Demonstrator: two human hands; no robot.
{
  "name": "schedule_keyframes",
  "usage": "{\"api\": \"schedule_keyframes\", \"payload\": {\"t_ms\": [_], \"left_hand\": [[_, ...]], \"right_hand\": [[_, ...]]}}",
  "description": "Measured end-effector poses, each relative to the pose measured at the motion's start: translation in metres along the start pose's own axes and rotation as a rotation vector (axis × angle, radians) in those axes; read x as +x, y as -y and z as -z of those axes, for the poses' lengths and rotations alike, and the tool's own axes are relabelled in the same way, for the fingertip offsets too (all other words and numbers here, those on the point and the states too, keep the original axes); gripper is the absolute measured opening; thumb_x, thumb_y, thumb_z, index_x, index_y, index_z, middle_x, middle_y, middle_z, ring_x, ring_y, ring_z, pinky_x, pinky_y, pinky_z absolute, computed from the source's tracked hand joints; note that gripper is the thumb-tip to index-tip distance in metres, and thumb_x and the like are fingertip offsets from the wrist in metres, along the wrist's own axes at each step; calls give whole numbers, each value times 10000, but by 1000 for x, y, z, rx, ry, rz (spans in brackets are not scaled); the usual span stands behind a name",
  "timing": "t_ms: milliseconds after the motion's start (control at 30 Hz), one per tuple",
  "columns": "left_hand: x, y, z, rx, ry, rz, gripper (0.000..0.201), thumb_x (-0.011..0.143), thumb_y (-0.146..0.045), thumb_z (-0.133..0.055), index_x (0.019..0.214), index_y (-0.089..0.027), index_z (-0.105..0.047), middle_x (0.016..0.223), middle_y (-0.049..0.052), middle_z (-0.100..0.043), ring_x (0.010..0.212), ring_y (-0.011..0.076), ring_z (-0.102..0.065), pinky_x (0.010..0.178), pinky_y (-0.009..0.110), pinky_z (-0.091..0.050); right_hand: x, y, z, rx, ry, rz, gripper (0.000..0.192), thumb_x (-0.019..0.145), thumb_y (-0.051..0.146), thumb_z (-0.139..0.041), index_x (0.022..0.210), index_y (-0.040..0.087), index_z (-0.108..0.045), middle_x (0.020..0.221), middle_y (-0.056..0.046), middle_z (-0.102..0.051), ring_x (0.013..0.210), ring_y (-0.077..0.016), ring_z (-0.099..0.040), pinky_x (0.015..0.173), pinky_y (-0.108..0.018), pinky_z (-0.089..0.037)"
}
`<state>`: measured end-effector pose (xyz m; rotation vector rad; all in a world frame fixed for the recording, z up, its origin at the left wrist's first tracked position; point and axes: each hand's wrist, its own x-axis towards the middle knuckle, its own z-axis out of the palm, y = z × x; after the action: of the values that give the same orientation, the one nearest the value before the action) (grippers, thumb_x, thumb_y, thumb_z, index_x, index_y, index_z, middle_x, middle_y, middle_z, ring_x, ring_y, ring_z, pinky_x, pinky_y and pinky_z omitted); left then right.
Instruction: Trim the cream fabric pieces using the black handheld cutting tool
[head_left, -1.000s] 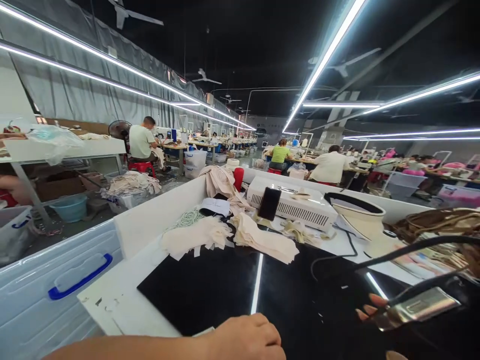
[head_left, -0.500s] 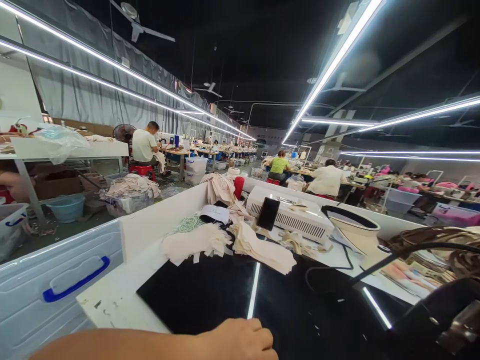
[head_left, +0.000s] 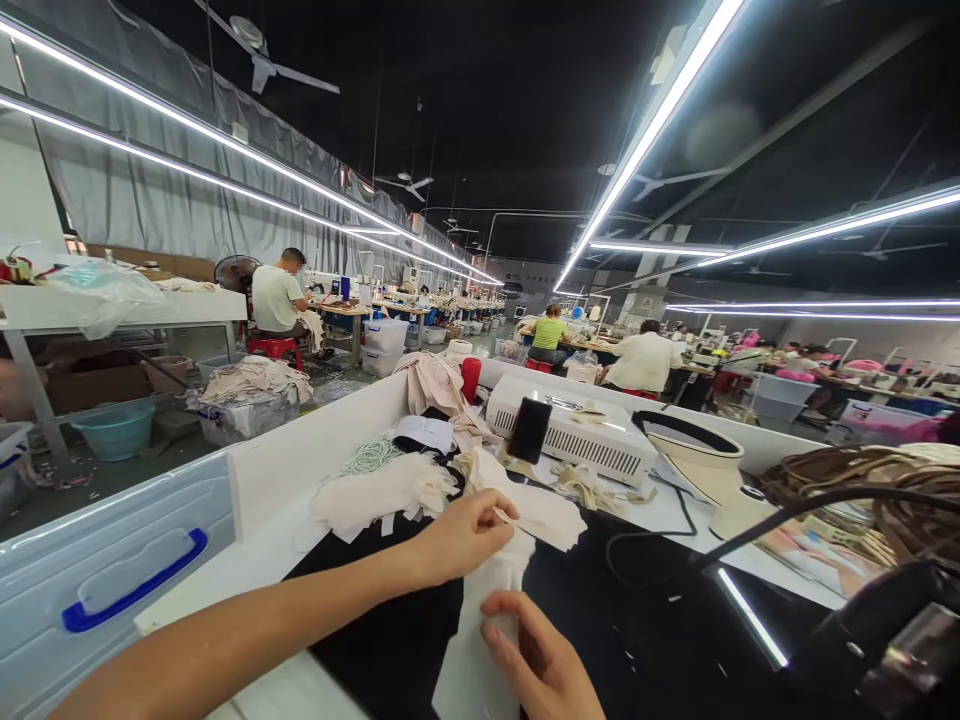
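Note:
My left hand [head_left: 461, 535] reaches forward over the black worktop [head_left: 652, 610] and pinches the top edge of a cream fabric piece [head_left: 480, 620]. My right hand [head_left: 540, 665] holds the same piece lower down, thumb on top. The piece hangs between both hands, just in front of a stack of cream fabric pieces [head_left: 536, 505]. A second heap of cream pieces [head_left: 375, 490] lies to the left of it.
A white machine [head_left: 577, 430] with a black phone [head_left: 529, 430] leaning on it stands behind the stacks. A cream fan [head_left: 694, 450], black cable and brown straps [head_left: 870, 480] lie to the right. A white bin with blue handle [head_left: 135, 585] sits left. Other people sew at distant tables.
My left hand has moved from the near edge forward to the stack and taken a cream piece. My right hand has come in from the right and gripped it too.

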<state>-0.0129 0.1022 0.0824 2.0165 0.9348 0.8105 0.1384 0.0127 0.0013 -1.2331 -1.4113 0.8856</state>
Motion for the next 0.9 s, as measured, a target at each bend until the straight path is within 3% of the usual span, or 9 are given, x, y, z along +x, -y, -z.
{"api": "schedule_keyframes", "payload": {"t_ms": [100,233,367,500,600,700,900], "left_hand": [[26,10,11,-36,-67,36,273,971,-254,-541,1192,-139,-650,775,-26,-575,647,110,-502,578,208,-349],[61,21,29,-14,-121,59,257,982,-257,-567,1168,-131,-690,851,12,-648,692,135,-574,609,233,-416],[93,30,41,73,-156,46,232,1021,-341,-664,1133,-139,-690,991,42,-691,851,182,-665,780,329,-559],[117,34,41,182,-157,11,255,1040,-367,-678,1161,-143,-687,1147,74,-700,1007,218,-697,907,420,-601],[128,39,37,245,-162,-16,259,1047,-363,-668,1188,-145,-687,1183,81,-700,1040,228,-698,924,430,-603],[132,47,33,297,-159,-31,272,1049,-365,-666,1214,-149,-681,1221,89,-690,1076,239,-691,947,447,-597],[127,74,27,369,-118,38,305,1051,-366,-661,1282,-167,-659,1302,105,-661,1125,251,-677,968,461,-594]], "right_hand": [[27,4,5,-3,-1,-3,482,771,715,-727,788,238,-792,676,3,-655,627,-173,-546,596,-268,-455],[63,4,34,-2,-130,-45,502,781,700,-717,937,233,-812,801,-17,-747,710,-206,-624,636,-281,-486],[92,2,66,-11,-258,-70,585,748,705,-732,1052,207,-782,846,-41,-772,759,-243,-677,652,-307,-528],[121,-11,87,-14,-368,-58,676,721,728,-711,1126,187,-736,907,-58,-786,799,-260,-708,663,-326,-551],[145,-29,101,-66,-444,-63,632,781,688,-707,1148,173,-714,926,-51,-776,768,-236,-707,651,-329,-550],[164,-48,111,-174,-480,-77,427,948,539,-688,1157,167,-691,991,-37,-736,785,-182,-694,707,-332,-580],[180,-76,115,-392,-384,-7,308,994,417,-694,1187,177,-684,1165,-64,-713,1007,-216,-703,910,-436,-594]]}}
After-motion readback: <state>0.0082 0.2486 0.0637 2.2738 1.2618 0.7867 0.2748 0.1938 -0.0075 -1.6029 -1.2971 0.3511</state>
